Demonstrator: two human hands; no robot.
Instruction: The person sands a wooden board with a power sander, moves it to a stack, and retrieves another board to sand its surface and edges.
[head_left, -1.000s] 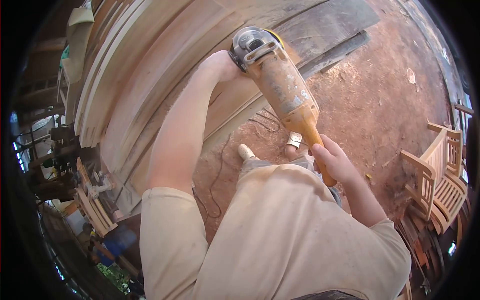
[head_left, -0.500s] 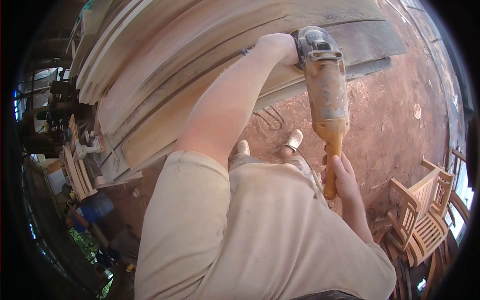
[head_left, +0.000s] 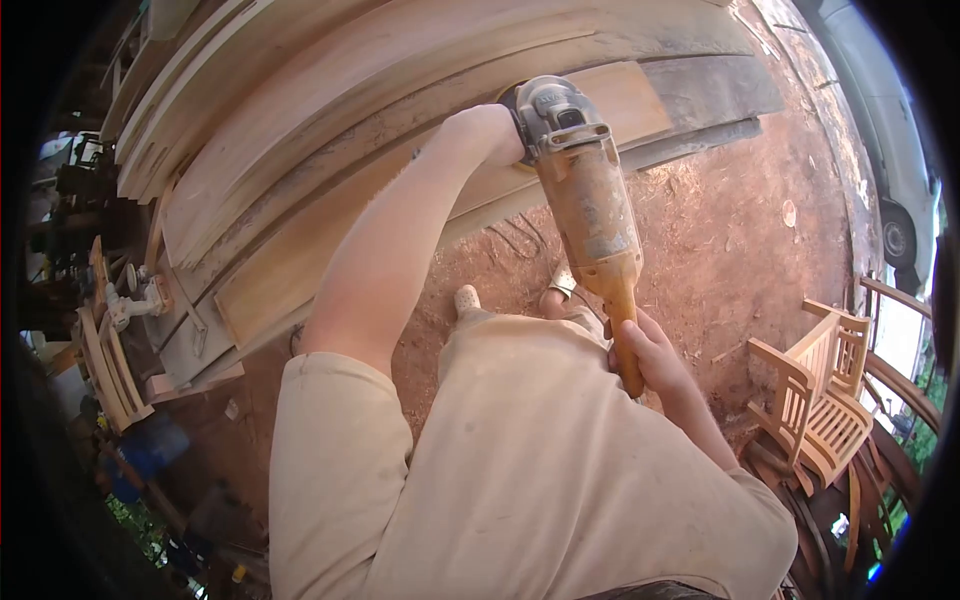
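Observation:
Both of my hands are on a dusty, yellow-handled angle grinder. My left hand is closed beside its metal head; the part it grips is hidden behind the fingers. Around the rear handle wraps my right hand, thumb on top. Under the head, the edge of a disc shows, over a long light-brown board. Whether the disc touches the wood cannot be made out. The board lies on darker, dusty planks.
Long curved-looking boards lie stacked beyond. A clamp-like metal fitting sits at the bench's left end. A cable lies on the reddish, shaving-strewn floor. Slatted wooden chairs stand at right. A vehicle is at upper right.
The grinder and both hands have moved left along the board, and its right end now shows past the head. The view has shifted too, showing more of the vehicle.

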